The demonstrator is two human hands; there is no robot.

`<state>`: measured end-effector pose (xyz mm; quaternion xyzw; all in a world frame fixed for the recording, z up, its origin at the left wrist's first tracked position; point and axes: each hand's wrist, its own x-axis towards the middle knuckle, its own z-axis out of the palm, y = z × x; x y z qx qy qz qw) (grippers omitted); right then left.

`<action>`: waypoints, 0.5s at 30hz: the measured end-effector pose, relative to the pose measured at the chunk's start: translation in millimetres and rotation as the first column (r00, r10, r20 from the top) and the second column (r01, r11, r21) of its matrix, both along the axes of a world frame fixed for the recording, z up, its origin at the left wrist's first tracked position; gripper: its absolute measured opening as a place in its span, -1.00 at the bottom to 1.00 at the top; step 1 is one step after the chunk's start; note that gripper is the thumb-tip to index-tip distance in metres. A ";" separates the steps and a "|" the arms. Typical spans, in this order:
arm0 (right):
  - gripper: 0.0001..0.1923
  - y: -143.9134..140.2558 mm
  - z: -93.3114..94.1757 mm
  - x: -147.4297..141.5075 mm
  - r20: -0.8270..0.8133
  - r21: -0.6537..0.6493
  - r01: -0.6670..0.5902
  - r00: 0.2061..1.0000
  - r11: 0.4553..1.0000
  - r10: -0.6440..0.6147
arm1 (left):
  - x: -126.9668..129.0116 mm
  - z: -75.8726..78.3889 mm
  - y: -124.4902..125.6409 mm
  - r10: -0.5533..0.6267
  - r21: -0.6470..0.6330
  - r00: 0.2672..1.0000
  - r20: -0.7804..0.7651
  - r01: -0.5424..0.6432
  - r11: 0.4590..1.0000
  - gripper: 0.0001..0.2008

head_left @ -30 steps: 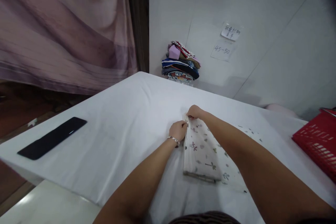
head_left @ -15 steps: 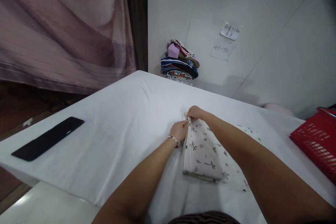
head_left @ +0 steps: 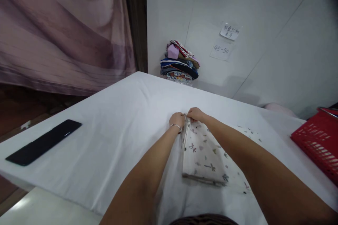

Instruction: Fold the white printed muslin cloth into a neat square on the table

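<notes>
A white cloth (head_left: pixel 200 154) printed with small plants and leaves lies partly folded on the table in front of me. Its folded part makes a layered strip, and a single-looking layer spreads out to the right beneath my forearm. My left hand (head_left: pixel 177 120), with a bracelet at the wrist, pinches the far left corner of the fold. Right beside it, my right hand (head_left: pixel 195 114) grips the far edge of the same cloth. Both hands' fingertips are close together and partly hidden.
The table (head_left: pixel 118 119) has a white cover. On its left lies a flat black panel (head_left: pixel 44 142). A red basket (head_left: pixel 317 140) stands at the right edge. Beyond the far edge rises a stack of folded clothes (head_left: pixel 179 63) against the wall, near two paper notes (head_left: pixel 229 31). A pinkish curtain (head_left: pixel 66 31) hangs at left.
My left hand has slid forward along the fold's left edge to its far corner, close to the right hand. The right hand has hardly moved. The view has shifted slightly.
</notes>
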<state>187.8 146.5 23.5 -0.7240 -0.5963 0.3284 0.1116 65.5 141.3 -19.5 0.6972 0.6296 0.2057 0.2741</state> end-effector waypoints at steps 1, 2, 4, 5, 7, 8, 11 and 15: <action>-0.93 -0.2 -1.3 0.7 -0.013 0.008 -0.001 1.000 1.000 0.002 | 0.9 -0.8 1.9 -0.006 0.012 1.000 -0.002 0.006 1.000 -0.71; -0.93 -0.5 -2.5 1.4 -0.025 0.015 -0.005 1.000 1.000 0.005 | 1.4 -1.5 3.5 -0.018 0.020 1.000 -0.003 0.018 1.000 -0.72; -0.91 -1.0 -4.1 3.9 -0.051 0.025 -0.014 0.999 1.000 0.015 | 1.6 -2.5 5.5 -0.049 0.036 0.999 -0.009 0.049 0.998 -0.73; -0.90 -1.0 -4.6 6.1 -0.066 0.033 -0.019 0.998 0.999 0.021 | 1.5 -2.8 6.0 -0.063 0.051 0.998 -0.018 0.064 0.997 -0.73; -0.84 -1.0 -5.5 14.1 -0.083 0.081 -0.024 0.996 0.996 0.031 | 1.1 -3.6 6.1 -0.081 0.089 0.996 -0.040 0.084 0.992 -0.72; -0.81 -1.2 -6.1 20.4 -0.062 0.124 -0.022 0.998 0.992 0.030 | 0.9 -3.9 5.8 -0.085 0.103 0.995 -0.047 0.089 0.991 -0.72; -0.75 -5.7 -9.6 48.1 0.108 0.257 -0.001 0.994 0.966 -0.028 | 0.8 -4.8 5.4 -0.098 0.111 0.994 -0.045 0.102 0.989 -0.73; -0.70 -23.7 -19.5 91.2 0.237 0.279 0.033 0.966 0.960 -0.102 | 1.9 -4.6 8.8 -0.125 0.101 0.991 -0.049 0.130 0.986 -0.78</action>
